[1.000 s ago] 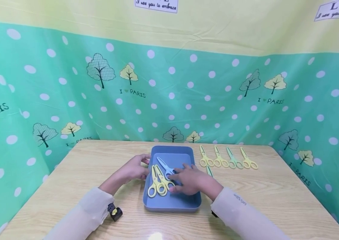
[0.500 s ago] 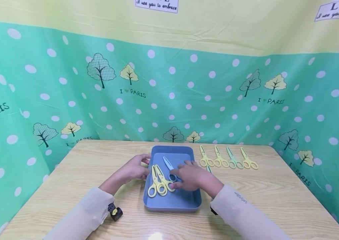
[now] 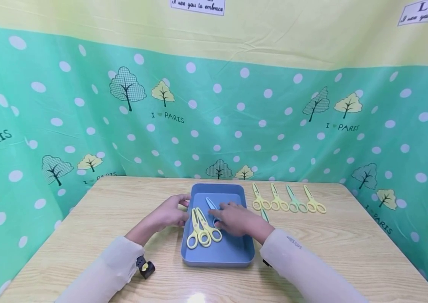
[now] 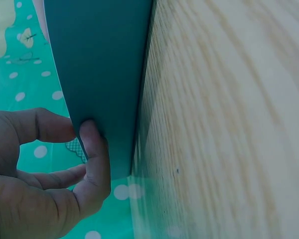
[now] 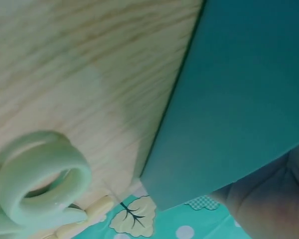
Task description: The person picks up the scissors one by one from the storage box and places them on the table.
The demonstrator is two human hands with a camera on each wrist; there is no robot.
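Note:
A blue tray (image 3: 217, 257) stands on the table, its left wall gripped by my left hand (image 3: 170, 212). In the left wrist view, my left hand (image 4: 50, 184) has one digit on the outer wall and other fingers at the rim. Inside the tray, two yellow scissors (image 3: 208, 227) lie side by side, their handles overlapping. Blue scissors (image 3: 211, 203) lie to their right with blades pointing away. Over their handles is my right hand (image 3: 238, 219), with fingers about one loop; a firm pinch cannot be made out. The right wrist view shows only its palm side (image 5: 269, 204).
Right of the tray, a row of yellow scissors (image 3: 279, 205) and green scissors (image 3: 297, 206) lies on the wooden table (image 3: 323, 248). Another green pair (image 3: 264, 215) lies close to the tray, partly hidden by my right arm. A patterned cloth (image 3: 214, 109) hangs behind.
The blue scissors have shifted right and turned slightly within the tray. My right hand first lifted back a little, then came down leftward over their handles. My left hand has stayed put.

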